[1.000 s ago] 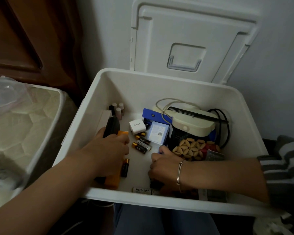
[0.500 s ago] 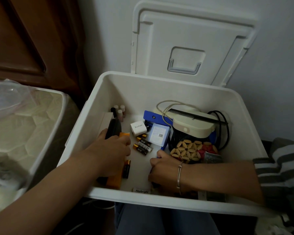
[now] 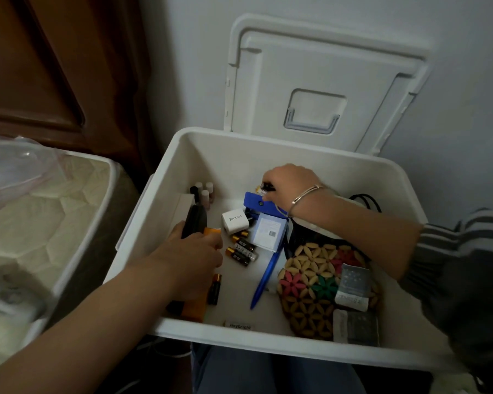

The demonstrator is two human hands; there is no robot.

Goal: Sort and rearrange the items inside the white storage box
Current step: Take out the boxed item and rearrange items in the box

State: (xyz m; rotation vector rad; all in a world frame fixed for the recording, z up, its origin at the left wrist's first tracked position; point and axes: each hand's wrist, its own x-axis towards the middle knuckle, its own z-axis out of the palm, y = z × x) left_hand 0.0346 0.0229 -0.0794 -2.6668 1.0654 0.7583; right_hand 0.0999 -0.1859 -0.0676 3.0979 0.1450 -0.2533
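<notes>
The white storage box stands open on my lap. At its left side my left hand rests closed over an orange box with a black object on top. My right hand is raised near the back wall, its fingers pinched on a small dark battery-like item. On the floor lie several batteries, a white Yoobao charger, a blue pen, a light blue card box, a blue stapler-like item and a woven bead mat.
The box lid leans upright against the wall behind. Small pink bottles stand in the back left corner. Two foil packets lie on the mat. A black cable coils at the right. A mattress is to the left.
My right hand has lifted from the front floor of the box to the back, carrying a small dark item. The bead mat, pen and packets are now uncovered. My left hand stays put.
</notes>
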